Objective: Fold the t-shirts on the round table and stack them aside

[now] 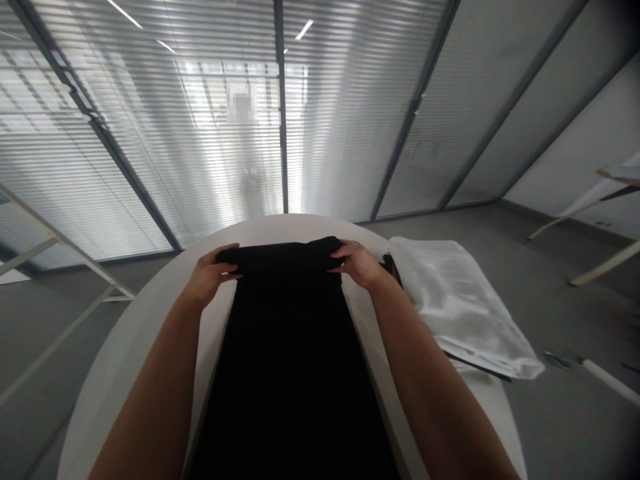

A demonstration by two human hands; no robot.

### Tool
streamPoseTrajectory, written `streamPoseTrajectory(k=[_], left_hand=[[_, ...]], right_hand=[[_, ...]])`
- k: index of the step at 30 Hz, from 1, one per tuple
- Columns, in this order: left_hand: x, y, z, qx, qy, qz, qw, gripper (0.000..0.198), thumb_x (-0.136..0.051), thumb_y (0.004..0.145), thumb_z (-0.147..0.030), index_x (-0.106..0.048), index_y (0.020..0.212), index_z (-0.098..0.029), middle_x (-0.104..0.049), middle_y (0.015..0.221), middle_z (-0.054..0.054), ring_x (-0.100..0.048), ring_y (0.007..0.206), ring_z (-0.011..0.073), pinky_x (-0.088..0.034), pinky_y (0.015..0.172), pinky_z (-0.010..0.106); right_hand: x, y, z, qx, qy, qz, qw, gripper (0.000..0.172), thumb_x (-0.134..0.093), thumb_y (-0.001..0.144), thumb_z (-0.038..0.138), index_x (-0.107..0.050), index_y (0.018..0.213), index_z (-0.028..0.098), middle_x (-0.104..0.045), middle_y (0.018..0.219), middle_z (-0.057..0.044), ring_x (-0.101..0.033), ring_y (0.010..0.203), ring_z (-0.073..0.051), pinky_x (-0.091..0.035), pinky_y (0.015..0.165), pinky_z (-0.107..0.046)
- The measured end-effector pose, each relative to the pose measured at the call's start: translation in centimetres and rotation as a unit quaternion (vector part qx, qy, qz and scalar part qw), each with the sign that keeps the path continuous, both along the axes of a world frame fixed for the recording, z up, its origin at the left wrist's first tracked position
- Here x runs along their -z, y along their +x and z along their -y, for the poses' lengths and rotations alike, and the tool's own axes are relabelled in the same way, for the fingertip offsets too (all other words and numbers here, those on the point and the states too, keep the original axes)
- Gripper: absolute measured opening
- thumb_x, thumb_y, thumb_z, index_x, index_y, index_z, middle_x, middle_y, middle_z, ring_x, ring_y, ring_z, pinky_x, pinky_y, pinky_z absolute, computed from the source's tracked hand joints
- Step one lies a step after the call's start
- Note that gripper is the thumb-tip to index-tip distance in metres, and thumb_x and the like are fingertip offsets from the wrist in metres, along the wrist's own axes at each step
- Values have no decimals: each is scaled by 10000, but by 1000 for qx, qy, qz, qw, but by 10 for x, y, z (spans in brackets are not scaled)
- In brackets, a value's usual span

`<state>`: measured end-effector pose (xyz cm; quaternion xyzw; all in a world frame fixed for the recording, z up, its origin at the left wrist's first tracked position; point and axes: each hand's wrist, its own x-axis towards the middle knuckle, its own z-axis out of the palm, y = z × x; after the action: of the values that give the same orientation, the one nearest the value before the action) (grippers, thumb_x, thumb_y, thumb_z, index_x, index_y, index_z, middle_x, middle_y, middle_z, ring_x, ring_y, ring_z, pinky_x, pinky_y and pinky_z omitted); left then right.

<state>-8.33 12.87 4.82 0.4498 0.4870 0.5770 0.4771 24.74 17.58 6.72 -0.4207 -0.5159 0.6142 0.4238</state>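
A long piece of black cloth (290, 373), perhaps a folded garment, runs from the near edge of the view toward the far side of the table. Its far end is turned over into a thick rolled or folded band. My left hand (213, 273) grips the left end of that band, thumb and fingers closed round it. At the right end my right hand (357, 260) pinches the band the same way. The cloth's dark folds are too black to make out in detail.
The cloth lies on a round white table (125, 380). A folded, shiny white fabric (455, 307) with dark material under it overhangs the right edge. White frame legs (65, 340) stand at left, another table's legs (600, 267) at right. Behind is a glass wall with blinds (340, 120).
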Motion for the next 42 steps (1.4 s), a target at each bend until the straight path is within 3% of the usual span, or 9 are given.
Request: streamPoseTrajectory(k=[6,13,18,22,27,31,36,39,42], left_hand=[[1,-4,1,18,-16,4,1000,324,-744,510,-136,-710,832,-131,-673,827,37,-651,784,213,-602,780,452],[5,-2,-4,-5,4,9,1000,386,-716,514,-148,-671,897,-166,-631,825,3,-628,784,191,-610,699,402],[3,-1,-3,2,-15,-3,1000,370,-687,519,-162,-650,887,-173,-607,841,4,-613,808,192,-605,703,398],[-10,-2,3,56,-59,-22,996,294,-633,512,-141,-626,804,-177,-593,805,4,-599,800,190,-596,681,379],[-23,-9,11,133,-95,-74,984,273,-608,512,-134,-624,782,-174,-593,726,-10,-587,727,164,-558,682,336],[-29,-15,16,191,-83,-166,964,240,-603,521,-118,-619,756,-160,-574,680,-20,-538,663,132,-463,616,252],[-37,-19,22,261,-67,-226,936,275,-564,526,-134,-639,788,-168,-601,726,-15,-526,711,143,-411,641,249],[-40,-18,24,319,-102,-233,913,318,-540,525,-164,-657,821,-176,-628,758,2,-533,709,159,-408,624,260],[-41,-15,26,357,-143,-220,896,300,-565,615,-240,-675,887,-177,-661,800,40,-583,765,193,-451,694,294]], right_hand=[[-17,1,11,-14,-99,45,994,405,-538,606,185,-654,994,206,-661,1071,-87,-548,1001,-274,-536,758,-514],[-17,1,9,-37,-53,56,996,387,-594,572,229,-671,951,227,-655,1076,-65,-517,1020,-264,-508,768,-442],[-8,-3,3,13,-38,23,999,310,-573,522,223,-652,822,224,-652,900,-27,-527,927,-236,-487,762,-421],[-7,-3,1,39,-77,23,996,221,-549,498,194,-620,707,197,-597,766,-21,-510,845,-211,-488,753,-421],[-14,2,5,25,-98,51,994,141,-534,471,171,-575,605,178,-573,707,-21,-494,795,-195,-481,712,-382],[-19,5,11,-19,-81,91,992,168,-510,463,176,-614,594,173,-587,686,-16,-499,743,-176,-453,666,-323],[-25,15,15,-104,-27,132,985,181,-483,489,192,-643,569,165,-625,665,-34,-530,688,-169,-433,632,-290],[-29,19,16,-147,-29,187,971,281,-512,564,200,-711,760,162,-702,801,-76,-613,805,-214,-460,696,-315],[-31,15,16,-112,-65,265,956,367,-547,710,265,-674,1048,192,-712,973,-102,-642,878,-232,-489,720,-340]])
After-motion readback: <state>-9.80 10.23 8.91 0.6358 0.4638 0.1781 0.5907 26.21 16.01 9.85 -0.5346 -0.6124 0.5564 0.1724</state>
